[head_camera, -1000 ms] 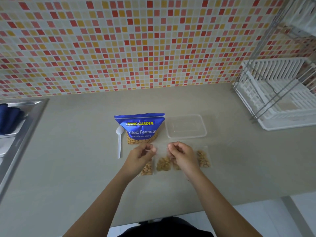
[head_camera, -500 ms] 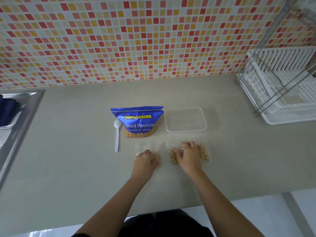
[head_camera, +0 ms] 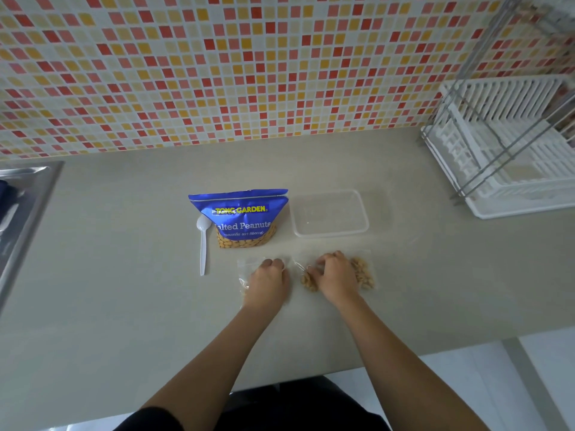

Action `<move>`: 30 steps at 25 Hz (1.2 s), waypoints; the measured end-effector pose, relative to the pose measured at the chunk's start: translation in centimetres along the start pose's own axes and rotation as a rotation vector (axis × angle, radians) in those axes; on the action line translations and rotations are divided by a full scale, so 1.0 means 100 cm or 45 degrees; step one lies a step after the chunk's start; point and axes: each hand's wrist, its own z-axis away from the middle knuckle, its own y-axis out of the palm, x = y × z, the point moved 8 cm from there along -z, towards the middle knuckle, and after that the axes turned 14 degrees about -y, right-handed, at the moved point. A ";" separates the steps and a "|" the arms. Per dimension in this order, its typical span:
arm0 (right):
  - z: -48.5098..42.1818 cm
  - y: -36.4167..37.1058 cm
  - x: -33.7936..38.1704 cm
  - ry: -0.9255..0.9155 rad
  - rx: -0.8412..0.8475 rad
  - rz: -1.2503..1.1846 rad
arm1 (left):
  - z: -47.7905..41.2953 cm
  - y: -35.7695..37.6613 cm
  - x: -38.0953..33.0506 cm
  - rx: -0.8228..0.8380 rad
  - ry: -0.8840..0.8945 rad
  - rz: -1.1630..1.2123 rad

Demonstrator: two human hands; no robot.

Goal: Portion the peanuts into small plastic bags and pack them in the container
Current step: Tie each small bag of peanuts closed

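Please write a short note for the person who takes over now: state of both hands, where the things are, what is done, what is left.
Left hand: curled, pressing down on a small bag on the counter.
Right hand: fingers down on the small bags of peanuts beside it.
Peanut pack: upright behind the left hand; spoon lies at its left.
Container: right of the pack, open, empty.
Done: several small bags hold peanuts.
Left: I cannot tell whether they are sealed; check, then put all bags in the container.
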 end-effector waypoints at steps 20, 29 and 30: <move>0.044 -0.027 0.024 0.059 -0.538 -1.432 | 0.012 -0.032 -0.004 0.350 -0.118 1.245; 0.037 -0.035 0.046 0.032 -0.565 -1.430 | 0.018 -0.073 -0.022 0.272 0.081 1.050; 0.037 -0.035 0.048 0.038 -0.561 -1.425 | 0.018 -0.075 -0.022 0.237 0.091 0.993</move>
